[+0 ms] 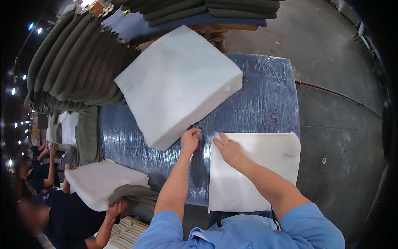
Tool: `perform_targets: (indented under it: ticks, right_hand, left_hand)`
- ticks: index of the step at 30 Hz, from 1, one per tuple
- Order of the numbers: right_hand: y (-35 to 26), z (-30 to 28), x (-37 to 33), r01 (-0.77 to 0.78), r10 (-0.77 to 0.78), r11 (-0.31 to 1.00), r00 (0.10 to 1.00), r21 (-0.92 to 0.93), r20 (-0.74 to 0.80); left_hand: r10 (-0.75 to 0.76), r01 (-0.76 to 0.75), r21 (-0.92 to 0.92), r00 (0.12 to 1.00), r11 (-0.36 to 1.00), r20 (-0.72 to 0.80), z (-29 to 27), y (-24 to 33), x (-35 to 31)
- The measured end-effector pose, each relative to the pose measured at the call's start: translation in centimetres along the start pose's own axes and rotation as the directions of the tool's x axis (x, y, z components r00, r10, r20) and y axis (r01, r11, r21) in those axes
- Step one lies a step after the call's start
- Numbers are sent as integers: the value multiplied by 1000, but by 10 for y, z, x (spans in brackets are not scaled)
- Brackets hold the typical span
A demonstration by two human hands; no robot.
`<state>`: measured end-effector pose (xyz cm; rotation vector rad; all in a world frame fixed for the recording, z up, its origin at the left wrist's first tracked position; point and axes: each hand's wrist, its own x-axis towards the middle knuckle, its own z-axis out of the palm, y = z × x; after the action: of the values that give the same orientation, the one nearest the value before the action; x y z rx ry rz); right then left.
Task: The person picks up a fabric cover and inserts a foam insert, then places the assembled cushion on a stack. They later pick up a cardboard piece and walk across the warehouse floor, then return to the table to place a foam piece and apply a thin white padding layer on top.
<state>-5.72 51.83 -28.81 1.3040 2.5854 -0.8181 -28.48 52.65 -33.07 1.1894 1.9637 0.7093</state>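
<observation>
A pale cream cushion pad [257,182] lies at the near right of the table, its near edge against my body. Its far left corner has a wispy tuft of white fibre [214,135] on it. Over that corner my right hand [229,150] rests flat with its fingers apart. Just left of the pad, my left hand [190,140] is closed in a pinch on a small tuft of white fluff [199,135]. Right behind that hand stands a thick stack of white batting sheets [182,79], set at an angle.
Plastic film covers the blue table [265,95]. Grey-green cushions [74,62] are piled at the far left, with more cushions [242,8] at the back. At the left a co-worker [70,220] holds a white pad [105,178] and grey cover. A red hose [327,89] crosses the floor.
</observation>
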Motion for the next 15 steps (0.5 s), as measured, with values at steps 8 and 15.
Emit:
perform_targets:
  ticks: [8, 15]
  right_hand:
    - [2, 4, -1, 2, -2, 1000, 1000, -19, -23]
    - [11, 6, -4, -3, 1, 1000, 997, -22, -72]
  left_hand:
    - [-112, 76, 179, 974, 981, 197, 29, 6, -27]
    - [-101, 126, 324, 991, 938, -92, -7, 7, -55]
